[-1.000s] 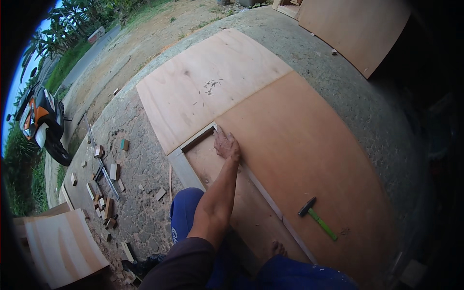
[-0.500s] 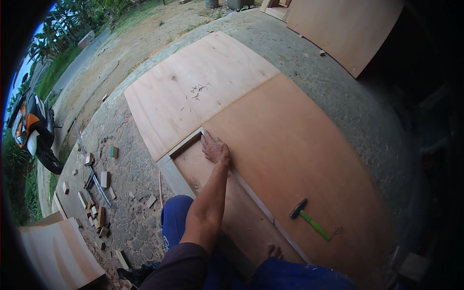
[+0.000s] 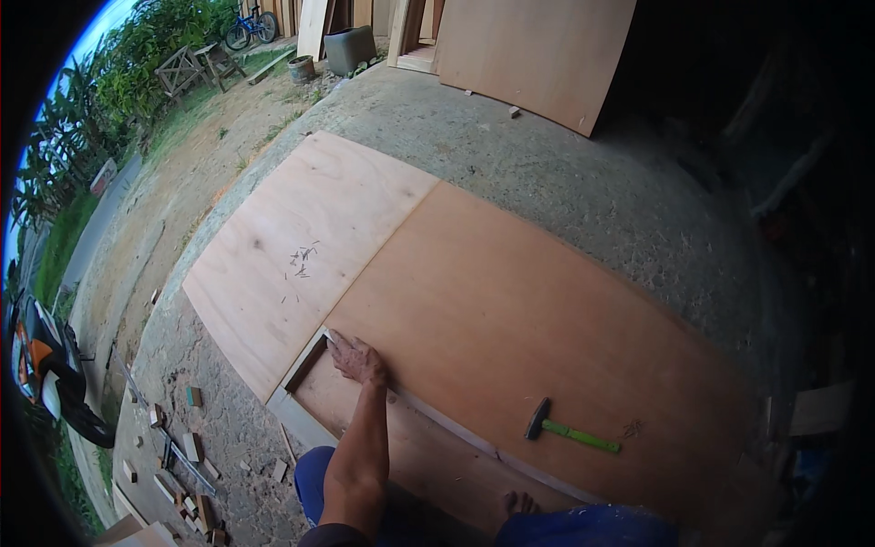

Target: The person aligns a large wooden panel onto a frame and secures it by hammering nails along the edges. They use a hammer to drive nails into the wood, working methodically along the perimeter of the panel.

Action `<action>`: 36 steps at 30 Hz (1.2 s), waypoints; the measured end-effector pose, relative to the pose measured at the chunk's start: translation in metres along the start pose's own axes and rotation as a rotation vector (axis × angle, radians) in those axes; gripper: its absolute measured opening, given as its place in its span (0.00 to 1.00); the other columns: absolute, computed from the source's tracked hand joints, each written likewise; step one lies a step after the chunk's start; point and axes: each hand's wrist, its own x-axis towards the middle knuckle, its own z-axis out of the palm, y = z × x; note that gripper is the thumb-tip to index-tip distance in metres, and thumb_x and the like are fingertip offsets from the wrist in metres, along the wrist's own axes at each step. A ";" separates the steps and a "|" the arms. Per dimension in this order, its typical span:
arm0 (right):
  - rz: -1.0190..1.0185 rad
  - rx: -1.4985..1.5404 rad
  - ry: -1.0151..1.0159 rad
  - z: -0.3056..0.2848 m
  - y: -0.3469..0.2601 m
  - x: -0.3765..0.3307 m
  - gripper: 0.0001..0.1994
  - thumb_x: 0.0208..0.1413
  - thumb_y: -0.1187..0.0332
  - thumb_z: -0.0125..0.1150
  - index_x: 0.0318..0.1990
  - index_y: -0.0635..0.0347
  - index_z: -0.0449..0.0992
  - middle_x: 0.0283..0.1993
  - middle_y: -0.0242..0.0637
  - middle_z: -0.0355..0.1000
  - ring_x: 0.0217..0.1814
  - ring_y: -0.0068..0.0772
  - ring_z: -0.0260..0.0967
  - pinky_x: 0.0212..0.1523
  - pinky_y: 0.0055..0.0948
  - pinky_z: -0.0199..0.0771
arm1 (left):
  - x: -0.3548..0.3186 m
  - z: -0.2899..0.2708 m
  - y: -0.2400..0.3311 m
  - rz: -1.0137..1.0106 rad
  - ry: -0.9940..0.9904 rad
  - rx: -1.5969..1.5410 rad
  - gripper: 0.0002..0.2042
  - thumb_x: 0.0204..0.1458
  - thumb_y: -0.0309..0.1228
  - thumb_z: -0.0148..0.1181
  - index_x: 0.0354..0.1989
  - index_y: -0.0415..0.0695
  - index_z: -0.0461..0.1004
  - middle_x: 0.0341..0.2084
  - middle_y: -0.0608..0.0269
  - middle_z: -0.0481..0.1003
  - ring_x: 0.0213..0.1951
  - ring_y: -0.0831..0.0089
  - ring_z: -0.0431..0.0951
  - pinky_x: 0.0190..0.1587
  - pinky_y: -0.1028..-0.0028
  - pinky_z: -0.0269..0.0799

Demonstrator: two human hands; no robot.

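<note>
My left hand [image 3: 359,361] lies palm down at the corner of a wooden frame, its fingers stretched out where the short end strip [image 3: 303,362] meets a long thin strip [image 3: 456,432]. Nothing shows in its grasp. Beneath my arm is the recessed bottom of the frame [image 3: 419,456]. A brown plywood sheet [image 3: 529,310] adjoins the long strip, and on it rests a hammer [image 3: 579,436] with a green handle and dark head. Beyond the end strip is a paler plywood panel [image 3: 237,301] with scattered nails [image 3: 302,257] on it. My right hand is out of view.
Bare toes [image 3: 521,502] show inside the frame near my blue-clad leg [image 3: 592,527]. Wood offcuts [image 3: 191,447] and a metal bar litter the rough concrete at left. A motorbike [image 3: 59,378] stands at the far left. Another brown panel [image 3: 538,59] stands at the back.
The whole view has shifted and turned, bringing more of the yard's far side into sight. My left hand stays at the same frame corner; the hammer still lies on the sheet.
</note>
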 end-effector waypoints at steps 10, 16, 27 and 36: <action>-0.001 -0.071 0.040 0.015 0.004 0.008 0.32 0.66 0.65 0.44 0.76 0.40 0.43 0.77 0.44 0.49 0.75 0.50 0.54 0.72 0.52 0.55 | 0.002 0.009 -0.009 0.042 0.007 -0.065 0.29 0.62 0.34 0.49 0.73 0.52 0.56 0.71 0.48 0.54 0.68 0.48 0.57 0.69 0.57 0.53; 0.006 -0.253 0.246 0.074 0.025 0.013 0.31 0.67 0.67 0.44 0.76 0.40 0.46 0.76 0.44 0.52 0.74 0.49 0.56 0.71 0.51 0.57 | 0.002 0.012 -0.020 0.075 0.020 -0.117 0.29 0.62 0.35 0.49 0.73 0.50 0.56 0.71 0.49 0.54 0.70 0.49 0.55 0.70 0.57 0.50; -0.022 -0.503 1.183 0.127 0.074 0.047 0.24 0.67 0.71 0.43 0.70 0.41 0.61 0.65 0.42 0.68 0.59 0.43 0.71 0.61 0.48 0.69 | 0.001 0.001 -0.009 0.007 0.026 -0.135 0.31 0.56 0.38 0.56 0.71 0.57 0.61 0.70 0.50 0.55 0.67 0.48 0.57 0.69 0.53 0.52; 0.018 -0.367 1.166 0.090 0.055 0.024 0.23 0.66 0.70 0.48 0.67 0.41 0.65 0.61 0.39 0.73 0.53 0.40 0.75 0.56 0.45 0.73 | -0.006 -0.003 0.003 -0.070 0.117 -0.406 0.33 0.52 0.32 0.62 0.68 0.44 0.59 0.63 0.49 0.66 0.65 0.51 0.61 0.67 0.57 0.54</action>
